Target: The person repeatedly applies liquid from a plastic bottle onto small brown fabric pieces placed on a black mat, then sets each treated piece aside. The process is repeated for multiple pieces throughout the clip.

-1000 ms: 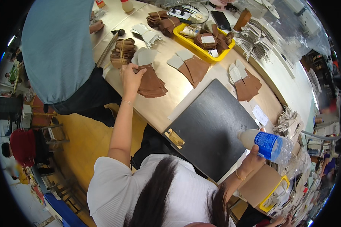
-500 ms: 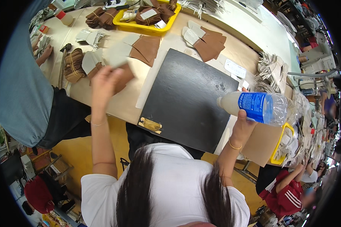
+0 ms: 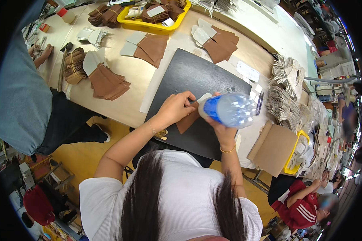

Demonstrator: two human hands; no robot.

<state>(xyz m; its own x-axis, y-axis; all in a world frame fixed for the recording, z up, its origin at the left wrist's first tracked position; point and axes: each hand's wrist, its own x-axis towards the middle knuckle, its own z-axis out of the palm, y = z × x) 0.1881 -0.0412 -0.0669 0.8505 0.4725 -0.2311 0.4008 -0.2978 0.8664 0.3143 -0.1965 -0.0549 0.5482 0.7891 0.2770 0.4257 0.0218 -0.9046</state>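
Note:
On the black mat (image 3: 213,76) in front of me lies a brown leather-like piece (image 3: 187,122) with a whitish end. My left hand (image 3: 175,107) is closed, its thumb and fingers pinching the edge of this piece. My right hand (image 3: 222,131) wraps round a clear plastic bottle (image 3: 224,109) with a blue label and cloudy whitish contents. The bottle is tilted, its neck end low over the piece's whitish end and its base up to the right. Whether the mouth touches the piece is hidden.
Fanned brown pieces lie at the left (image 3: 108,84), far left (image 3: 149,48) and far middle (image 3: 219,42). A yellow tray (image 3: 149,27) holds rubber-banded bundles. Right of the mat are white fringed bundles (image 3: 283,102) and a cardboard sheet (image 3: 273,148). A co-worker (image 3: 28,96) stands close at left.
My left hand has come from the left stack onto the mat with a brown piece. My right hand has brought the bottle left and tipped it over that piece.

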